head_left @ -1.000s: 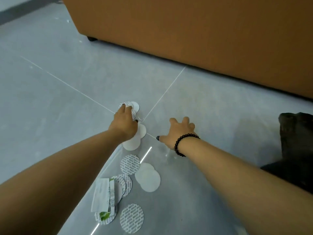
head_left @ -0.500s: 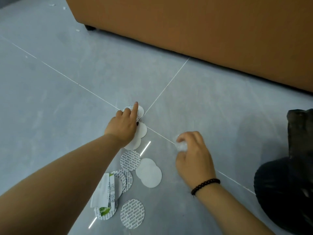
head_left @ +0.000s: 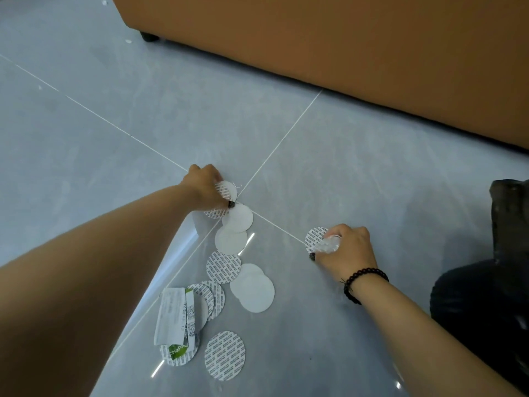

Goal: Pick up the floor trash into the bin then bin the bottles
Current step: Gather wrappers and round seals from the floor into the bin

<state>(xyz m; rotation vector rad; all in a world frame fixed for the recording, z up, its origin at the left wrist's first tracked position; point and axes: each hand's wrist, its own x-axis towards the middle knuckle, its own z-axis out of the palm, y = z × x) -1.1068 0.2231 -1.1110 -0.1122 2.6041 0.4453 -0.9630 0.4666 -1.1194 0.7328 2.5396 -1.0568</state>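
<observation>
Several round white seal discs and a torn green-and-white wrapper lie scattered on the grey tiled floor. My left hand reaches to the tile joint and pinches a printed disc off the floor. My right hand, with a black bead bracelet, grips a crumpled clear plastic scrap together with another printed disc. More plain white discs lie just below my left hand.
An orange-brown sofa on a black foot fills the top right. A black bin bag stands at the right edge, with a dark-clothed leg below it. Small white scraps lie far left.
My right hand has drawn back to the right with the plastic scrap and now also holds a printed disc. My left hand has curled its fingers onto the disc at the tile joint.
</observation>
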